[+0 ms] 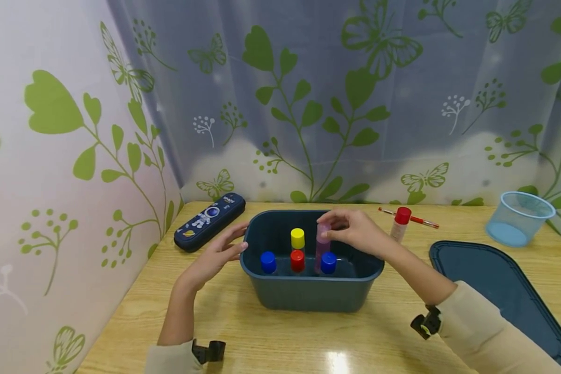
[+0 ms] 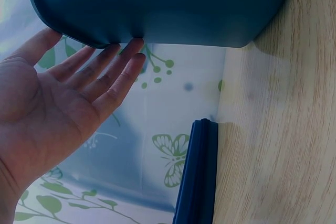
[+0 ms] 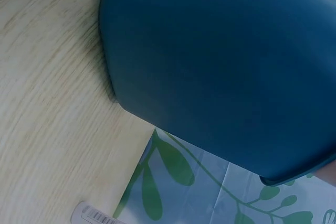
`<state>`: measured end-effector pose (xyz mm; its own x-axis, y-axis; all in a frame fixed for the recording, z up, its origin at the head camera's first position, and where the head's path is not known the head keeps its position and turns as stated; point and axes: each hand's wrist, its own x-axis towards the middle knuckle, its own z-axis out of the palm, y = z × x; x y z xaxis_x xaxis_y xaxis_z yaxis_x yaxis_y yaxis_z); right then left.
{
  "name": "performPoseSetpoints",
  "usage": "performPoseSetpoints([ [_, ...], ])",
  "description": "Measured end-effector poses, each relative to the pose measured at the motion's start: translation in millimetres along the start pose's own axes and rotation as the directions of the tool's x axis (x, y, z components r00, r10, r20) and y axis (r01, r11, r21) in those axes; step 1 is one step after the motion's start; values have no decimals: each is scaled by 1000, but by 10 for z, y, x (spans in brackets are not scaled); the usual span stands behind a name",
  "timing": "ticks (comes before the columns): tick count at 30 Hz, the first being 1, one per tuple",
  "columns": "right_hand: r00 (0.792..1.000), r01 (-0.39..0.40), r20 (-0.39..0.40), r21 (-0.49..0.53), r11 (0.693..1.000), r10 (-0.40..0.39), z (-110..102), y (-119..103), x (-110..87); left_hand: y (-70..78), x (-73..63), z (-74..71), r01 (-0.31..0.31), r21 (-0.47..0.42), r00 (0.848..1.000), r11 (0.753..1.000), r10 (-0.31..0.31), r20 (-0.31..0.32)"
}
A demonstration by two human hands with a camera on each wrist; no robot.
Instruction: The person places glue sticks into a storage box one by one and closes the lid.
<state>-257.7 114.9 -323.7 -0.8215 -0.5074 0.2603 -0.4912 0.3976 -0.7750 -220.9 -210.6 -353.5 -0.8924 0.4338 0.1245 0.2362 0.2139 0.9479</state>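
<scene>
A dark blue plastic bin (image 1: 308, 293) stands on the table in the head view. Its left rim is touched by my left hand (image 1: 217, 254), whose fingers look extended against the wall in the left wrist view. Over the bin's right half, my right hand (image 1: 355, 228) pinches the top of a pink, tube-shaped bottle (image 1: 322, 246) that is upright inside. Around it in the bin show a yellow cap (image 1: 297, 238), a red cap (image 1: 297, 261), and two blue caps, one at left (image 1: 268, 262) and one at right (image 1: 329, 263). Bin walls hide the containers' lower parts.
Behind my right forearm stands a white bottle with a red cap (image 1: 402, 215), near a red pen (image 1: 423, 222). A dark blue lid (image 1: 491, 285) and clear blue cup (image 1: 516, 228) are at right. An astronaut pencil case (image 1: 210, 221) lies at back left.
</scene>
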Motion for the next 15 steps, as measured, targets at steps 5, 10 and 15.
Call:
performPoseSetpoints([
  [5,997,-65,46,44,997,63,-24,-4,-13,5,0,1,7,-1,1000,1000,-7,1],
  [10,993,-90,77,59,994,85,-28,14,-5,3,-2,0,7,1,1000,1000,-7,4],
  [15,992,-97,88,62,993,91,-22,31,-5,7,-3,2,15,4,1000,1000,-15,6],
])
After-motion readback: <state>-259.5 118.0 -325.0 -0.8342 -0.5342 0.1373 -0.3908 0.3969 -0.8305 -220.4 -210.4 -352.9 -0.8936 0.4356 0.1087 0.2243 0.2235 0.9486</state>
